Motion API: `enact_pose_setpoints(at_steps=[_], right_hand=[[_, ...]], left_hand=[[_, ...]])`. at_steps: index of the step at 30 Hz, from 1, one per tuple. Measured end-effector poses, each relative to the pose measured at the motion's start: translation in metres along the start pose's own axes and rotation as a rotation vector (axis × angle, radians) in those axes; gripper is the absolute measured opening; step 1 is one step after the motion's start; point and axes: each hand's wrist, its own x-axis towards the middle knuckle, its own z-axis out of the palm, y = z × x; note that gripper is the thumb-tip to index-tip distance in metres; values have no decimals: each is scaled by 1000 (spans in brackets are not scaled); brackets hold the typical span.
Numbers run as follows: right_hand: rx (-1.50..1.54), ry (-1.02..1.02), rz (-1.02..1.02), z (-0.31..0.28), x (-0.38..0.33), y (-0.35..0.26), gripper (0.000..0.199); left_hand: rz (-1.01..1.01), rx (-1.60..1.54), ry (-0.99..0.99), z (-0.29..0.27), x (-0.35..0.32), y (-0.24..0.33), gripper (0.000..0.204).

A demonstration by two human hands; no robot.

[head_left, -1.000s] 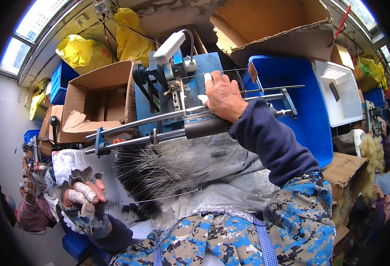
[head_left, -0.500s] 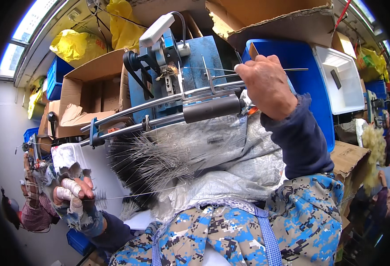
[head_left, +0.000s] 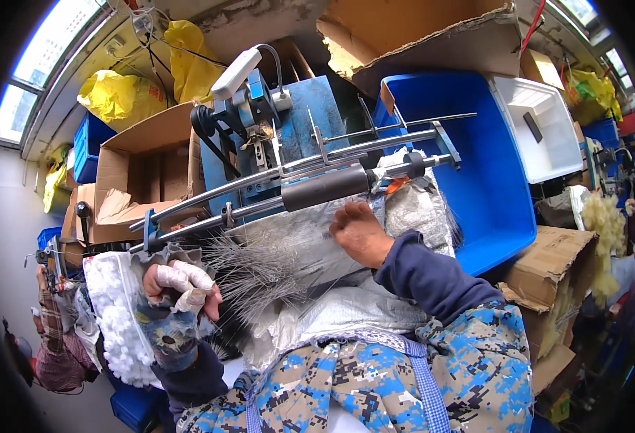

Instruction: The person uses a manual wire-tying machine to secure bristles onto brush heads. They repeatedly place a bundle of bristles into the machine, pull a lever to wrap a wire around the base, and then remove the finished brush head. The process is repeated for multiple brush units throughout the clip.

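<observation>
The left hand (head_left: 182, 286) is half closed at the near left, its fingers bent and bound with white tape. A frayed, patterned cover (head_left: 169, 339) sleeves the forearm. The right hand (head_left: 361, 234) is positioned at center, below the roller, with the fingers loosely curled and the back of the hand facing up. The hidden palms and fine wire make it impossible to tell whether either hand grips anything.

The wires (head_left: 252, 270) lie between the hands, just right of the left hand: thin, stiff, silvery strands, fanned at many angles. Beneath the right hand is a grey, creased sheet (head_left: 325, 234) with a dull sheen.

On the far side, a smooth dark cylindrical roller (head_left: 325, 186) is mounted on a polished round rod (head_left: 260, 208). The machine base (head_left: 310, 108) beyond is blue metal with a worn surface. A smooth-walled, rectangular blue bin (head_left: 494, 209) stands at the right. A corrugated cardboard box (head_left: 141, 141) with torn flaps stands at the far left. Fluffy white tufts (head_left: 115, 317) lie left of the left hand.
</observation>
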Motion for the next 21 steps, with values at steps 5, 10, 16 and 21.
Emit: enact_pose_setpoints(at_steps=[5, 10, 16, 21], right_hand=[[277, 178, 52, -50, -26, 15, 23], [514, 191, -90, -97, -23, 7, 23], [571, 462, -20, -118, -13, 43, 25], [222, 112, 38, -86, 0, 103, 17]], left_hand=[[-157, 435, -46, 22, 8, -26, 42], [217, 1572, -421, 42, 14, -81, 53], [117, 1553, -502, 37, 17, -72, 47], [117, 1451, -446, 40, 14, -41, 41]])
